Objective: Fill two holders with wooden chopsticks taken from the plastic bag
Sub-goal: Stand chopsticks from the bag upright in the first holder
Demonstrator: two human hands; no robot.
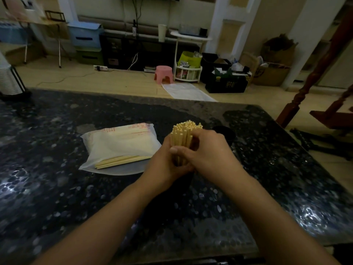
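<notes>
A thick bundle of wooden chopsticks [184,133] stands upright in the middle of the dark stone table [57,188], tips fanned at the top. My left hand [164,165] grips the bundle's lower part from the left. My right hand [208,150] wraps it from the right, thumb across the front. The bundle's base goes down into a dark holder [183,180] that my hands mostly hide. A second dark holder [226,133] stands just behind my right hand. The plastic bag [118,144] lies flat to the left, with several chopsticks [122,161] showing at its near edge.
A stack of white cups in a dark stand [9,79] sits at the table's far left corner. Beyond the table, on the floor, are a pink stool [163,73], a white sheet [188,91] and boxes. A wooden stair post [305,87] rises at the right.
</notes>
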